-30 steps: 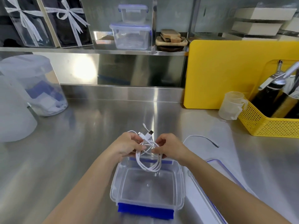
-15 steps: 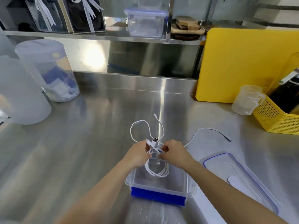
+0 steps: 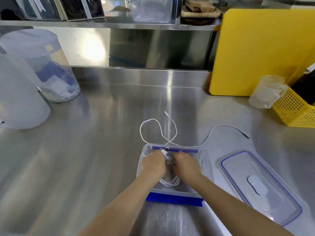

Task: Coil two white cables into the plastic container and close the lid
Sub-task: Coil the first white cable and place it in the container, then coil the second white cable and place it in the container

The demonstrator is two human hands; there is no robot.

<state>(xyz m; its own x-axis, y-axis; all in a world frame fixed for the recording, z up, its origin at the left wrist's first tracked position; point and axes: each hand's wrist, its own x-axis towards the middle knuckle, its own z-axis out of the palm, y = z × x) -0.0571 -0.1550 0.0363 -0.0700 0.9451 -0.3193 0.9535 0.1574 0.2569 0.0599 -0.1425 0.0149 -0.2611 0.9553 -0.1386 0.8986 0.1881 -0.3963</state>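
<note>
- Nearest me, the plastic container (image 3: 198, 169) sits on the steel counter (image 3: 102, 133) close to its front edge, with a blue latch (image 3: 173, 199) folded down along the container's near side.
- Both my hands are down inside it: my left hand (image 3: 153, 165) on the left half, my right hand (image 3: 185, 165) on the right half, knuckles up.
- Fingers of both hands are curled closed on the coiled cable (image 3: 169, 182); its white loops bulge out from under my palms toward the container's near wall, lying on the floor of the box.
- One USB plug (image 3: 165, 149) of that bundle pokes up between my two hands, near the container's far wall.
- Past the far wall, loose cable (image 3: 150, 120) is not yet tucked in: it makes a loop on the counter and ends in a small plug farther back.
- A second thin strand (image 3: 221, 126) runs from the container's far right corner out across the counter to the right.
- The lid (image 3: 259, 188) lies flat on the counter just right of the container, apart from it.
- Farther back, a yellow board (image 3: 259, 51) leans at the counter's rear right, with a yellow basket (image 3: 293, 109) and a clear cup (image 3: 267, 91) beside it.
</note>
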